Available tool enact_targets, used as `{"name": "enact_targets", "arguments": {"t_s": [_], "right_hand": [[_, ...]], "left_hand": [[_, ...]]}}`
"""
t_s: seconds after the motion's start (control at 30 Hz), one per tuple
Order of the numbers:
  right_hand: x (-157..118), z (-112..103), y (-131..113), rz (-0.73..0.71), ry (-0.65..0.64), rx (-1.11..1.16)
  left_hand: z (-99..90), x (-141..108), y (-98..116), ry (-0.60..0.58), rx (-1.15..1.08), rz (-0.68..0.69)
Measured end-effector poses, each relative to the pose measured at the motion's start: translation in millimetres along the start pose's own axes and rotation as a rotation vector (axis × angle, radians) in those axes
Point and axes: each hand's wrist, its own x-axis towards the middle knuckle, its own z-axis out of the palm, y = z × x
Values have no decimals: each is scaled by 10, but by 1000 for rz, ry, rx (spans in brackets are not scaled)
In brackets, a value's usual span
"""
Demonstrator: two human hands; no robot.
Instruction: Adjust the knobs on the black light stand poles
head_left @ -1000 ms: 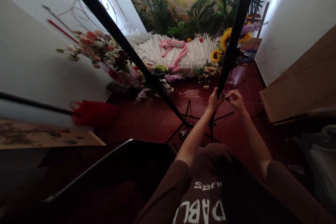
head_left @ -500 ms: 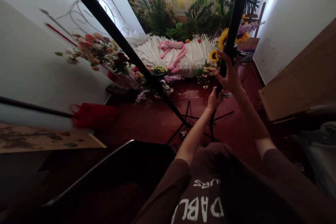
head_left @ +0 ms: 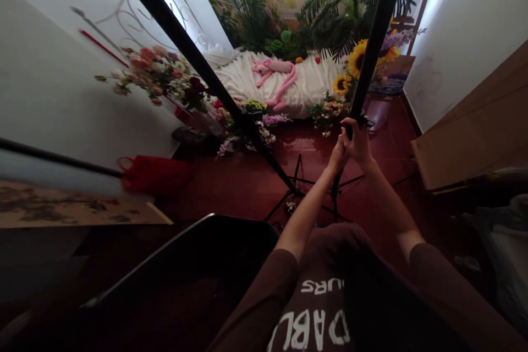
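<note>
A black telescopic light stand (head_left: pixel 374 44) rises on the right, its legs spread on the floor below. Wrapped round its pole is my left hand (head_left: pixel 338 155), closed. My right hand (head_left: pixel 358 144) grips the same pole just above and beside the left, at a dark collar; a knob (head_left: pixel 366 120) sticks out to the right of its fingers. The hands nearly touch, and they hide part of the pole. To the left stands a second black light stand (head_left: pixel 193 60), leaning across the view and touched by neither hand.
Artificial flowers (head_left: pixel 159 74) stand left, sunflowers (head_left: pixel 357 60) right. Behind, a pink plush toy (head_left: pixel 278 74) lies on a white-draped bed (head_left: pixel 231 78). A black bin-like container (head_left: pixel 206 225) is at my lower left, near a red bag (head_left: pixel 154 173). A brown board (head_left: pixel 466 126) leans right.
My right hand has come down the pole, and its spread fingers have closed round it just above my left hand. The upper pole section now shows a longer stretch above the collar.
</note>
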Motion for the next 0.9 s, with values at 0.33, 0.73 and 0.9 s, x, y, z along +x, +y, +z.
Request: {"name": "enact_targets", "arguments": {"t_s": [0.33, 0.73, 0.9], "right_hand": [[-446, -285, 298, 25, -85, 97], [-819, -428, 566, 286, -81, 243], [-727, -314, 482, 521, -17, 355]], "left_hand": [[49, -20, -95, 27, 11, -12], [54, -26, 1, 61, -4, -46], [52, -21, 13, 63, 2, -38]]}}
